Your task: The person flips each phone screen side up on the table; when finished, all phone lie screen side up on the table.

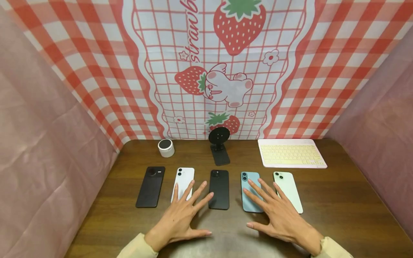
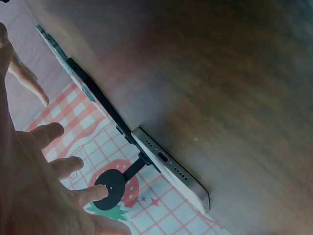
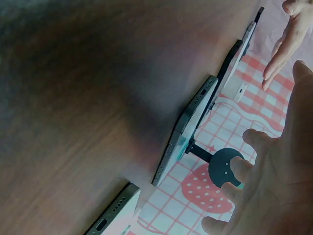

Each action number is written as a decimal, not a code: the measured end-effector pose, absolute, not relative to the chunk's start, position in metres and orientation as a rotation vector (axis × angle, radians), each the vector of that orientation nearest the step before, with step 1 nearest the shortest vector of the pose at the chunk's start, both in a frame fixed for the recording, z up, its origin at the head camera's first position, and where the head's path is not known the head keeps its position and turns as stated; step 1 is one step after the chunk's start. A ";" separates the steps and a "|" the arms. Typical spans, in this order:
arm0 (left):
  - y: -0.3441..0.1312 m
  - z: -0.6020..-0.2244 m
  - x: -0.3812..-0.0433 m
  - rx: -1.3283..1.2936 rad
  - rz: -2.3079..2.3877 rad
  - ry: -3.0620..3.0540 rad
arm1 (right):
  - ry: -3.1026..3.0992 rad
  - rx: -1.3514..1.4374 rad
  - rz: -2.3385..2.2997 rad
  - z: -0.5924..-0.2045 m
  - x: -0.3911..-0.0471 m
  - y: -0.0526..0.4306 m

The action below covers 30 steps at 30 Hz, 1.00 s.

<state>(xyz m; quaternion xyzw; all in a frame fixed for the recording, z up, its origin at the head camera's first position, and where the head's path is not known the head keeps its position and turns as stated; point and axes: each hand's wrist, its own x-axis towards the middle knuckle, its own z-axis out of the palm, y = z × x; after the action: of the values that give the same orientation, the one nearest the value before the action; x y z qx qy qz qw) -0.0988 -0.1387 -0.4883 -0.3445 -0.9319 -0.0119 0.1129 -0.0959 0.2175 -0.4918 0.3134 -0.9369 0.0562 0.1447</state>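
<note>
Five phones lie face down in a row on the wooden table. With fingers spread, my left hand [image 1: 180,216] hovers by the near end of the white phone [image 1: 186,177], gripping nothing. My right hand [image 1: 280,216], its fingers likewise spread, is over the lower parts of the blue phone [image 1: 250,206] and the pale green phone [image 1: 292,190], covering some of each. Between the hands is a black phone [image 1: 219,193], and a larger black phone [image 1: 150,188] lies at the far left. Both wrist views show a gap between the fingers and the phones.
Behind the row stand a small white cylinder with a dark top [image 1: 166,148], a black folding stand with a round plate [image 1: 219,138] and a white keyboard with yellow keys [image 1: 290,153]. A strawberry-print cloth [image 1: 238,82] hangs along the back edge, with pink cloth at both sides.
</note>
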 end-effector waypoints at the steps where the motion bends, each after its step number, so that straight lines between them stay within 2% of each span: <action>1: -0.139 -0.488 -0.098 -1.008 -0.035 -2.740 | -2.698 0.904 0.161 -0.492 -0.096 0.217; 22: -0.150 -0.481 -0.093 -0.990 -0.206 -2.798 | -2.761 0.997 0.327 -0.475 -0.115 0.191; 30: -0.162 -0.475 -0.093 -0.827 -0.459 -2.707 | -2.824 1.077 0.566 -0.466 -0.132 0.172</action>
<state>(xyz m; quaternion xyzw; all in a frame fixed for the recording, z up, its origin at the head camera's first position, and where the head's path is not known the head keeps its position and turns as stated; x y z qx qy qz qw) -0.0935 -0.1621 -0.4751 -0.2857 -0.9351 -0.1587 0.1368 -0.1319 0.1721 -0.4655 0.3499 -0.9179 0.1841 0.0334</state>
